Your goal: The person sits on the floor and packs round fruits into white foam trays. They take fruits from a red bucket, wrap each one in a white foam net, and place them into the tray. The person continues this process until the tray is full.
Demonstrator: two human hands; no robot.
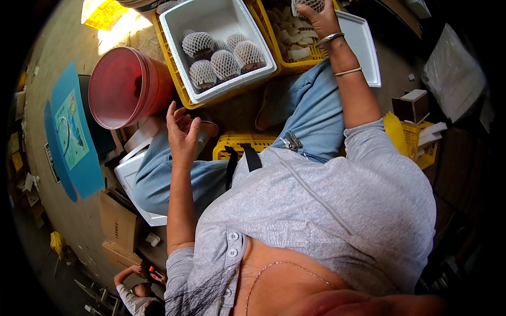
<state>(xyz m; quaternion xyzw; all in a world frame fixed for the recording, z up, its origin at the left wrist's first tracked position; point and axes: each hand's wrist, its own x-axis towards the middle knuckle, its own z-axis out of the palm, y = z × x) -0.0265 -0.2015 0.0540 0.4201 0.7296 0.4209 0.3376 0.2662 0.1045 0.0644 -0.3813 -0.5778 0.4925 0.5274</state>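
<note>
My right hand (325, 21) reaches to the top edge of the view, fingers around a round item in a white foam net (309, 6), partly cut off. It is above a yellow plastic crate (306, 65) with loose white foam nets (294, 35) in it. My left hand (182, 128) is empty, palm turned up and fingers apart, just short of a white foam box (209, 17). Several net-wrapped round items (225, 63), brownish where bare, lie inside that box. They look like fruit. The box rests in another yellow crate (161, 41).
A red bucket (118, 87) stands left of the foam box. Beyond it is a blue printed carton (75, 130) with a cord handle. A foam lid (359, 51) lies at right, near a clear plastic bag (454, 75). Another person (136, 294) is at lower left, by cardboard (116, 221).
</note>
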